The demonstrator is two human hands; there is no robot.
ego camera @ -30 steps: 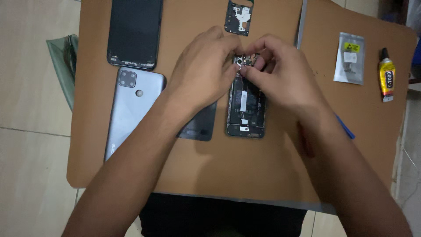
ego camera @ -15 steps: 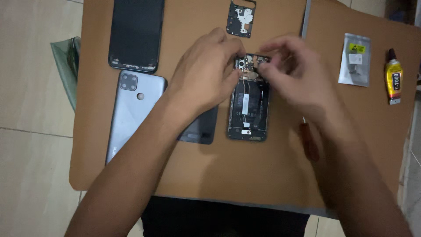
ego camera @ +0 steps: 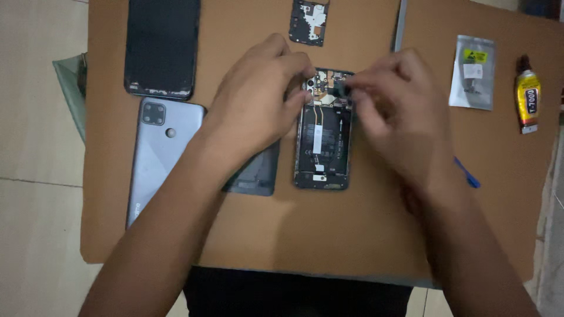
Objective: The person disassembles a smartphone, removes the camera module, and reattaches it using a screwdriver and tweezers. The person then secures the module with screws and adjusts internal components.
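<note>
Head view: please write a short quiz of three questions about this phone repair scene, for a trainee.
1. True or false: the opened phone lies with its inner parts facing up.
2. Which thing lies nearest the right edge of the brown board? A) the glue tube B) the grey back cover C) the black screen panel
3. Which end of the opened phone do the left hand and the right hand work at?

Key:
1. True.
2. A.
3. The top end, farthest from the person; the right hand pinches a small dark part there.
</note>
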